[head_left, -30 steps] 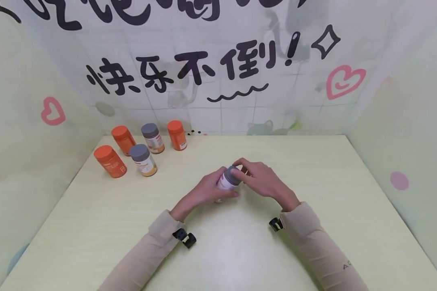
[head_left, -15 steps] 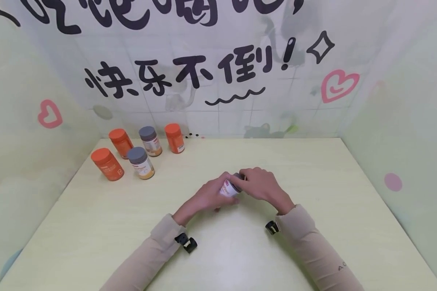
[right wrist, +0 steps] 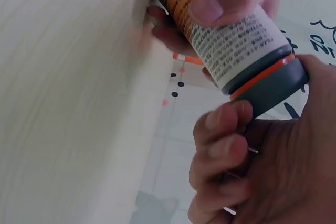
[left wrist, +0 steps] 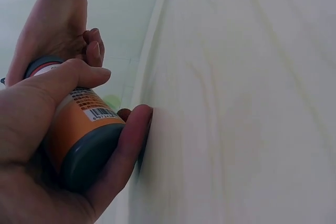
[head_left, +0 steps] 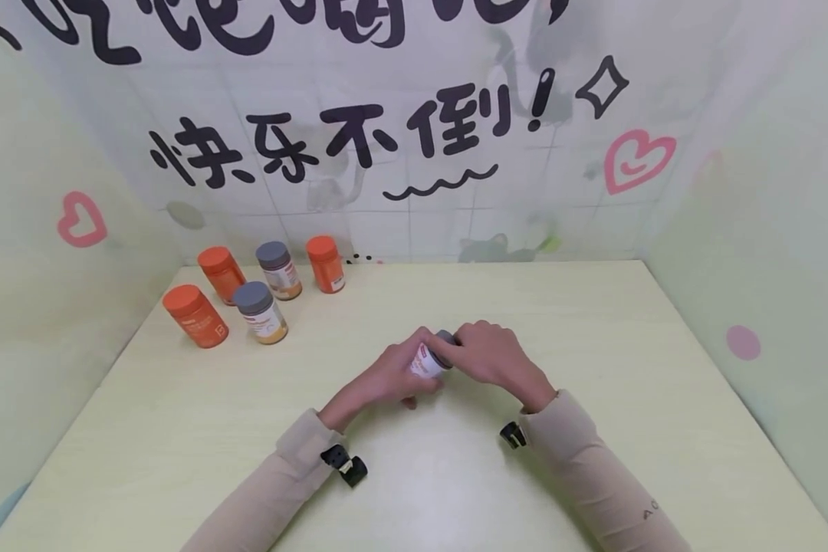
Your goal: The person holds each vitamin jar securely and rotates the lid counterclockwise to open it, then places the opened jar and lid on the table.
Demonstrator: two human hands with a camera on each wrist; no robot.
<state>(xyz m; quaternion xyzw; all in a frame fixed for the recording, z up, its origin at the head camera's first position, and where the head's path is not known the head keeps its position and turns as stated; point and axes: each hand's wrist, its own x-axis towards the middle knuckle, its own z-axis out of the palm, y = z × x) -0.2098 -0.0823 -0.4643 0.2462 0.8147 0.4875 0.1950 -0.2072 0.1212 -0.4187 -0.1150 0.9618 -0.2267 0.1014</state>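
Note:
A pill bottle (head_left: 426, 363) with a white and orange label is held tilted above the middle of the table. My left hand (head_left: 392, 373) grips its body, thumb on one side and fingers on the other. The dark base (left wrist: 92, 153) faces the left wrist camera. Curled over the grey cap (right wrist: 278, 90), my right hand (head_left: 491, 353) pinches it between thumb and fingers. An orange ring (right wrist: 262, 75) shows between cap and bottle body in the right wrist view. From the head, the right hand hides part of the cap.
At the back left of the pale table (head_left: 414, 483) stand several more bottles: an orange one (head_left: 196, 316) in front, another orange one (head_left: 221, 274) behind it, a grey-capped one (head_left: 261, 313), a second grey-capped one (head_left: 279, 271), and an orange one (head_left: 326, 264). Printed walls enclose the table.
My right hand has turned and wrapped further over the cap, which was more exposed a second ago. The left hand keeps its grip on the bottle. The head view has shifted slightly.

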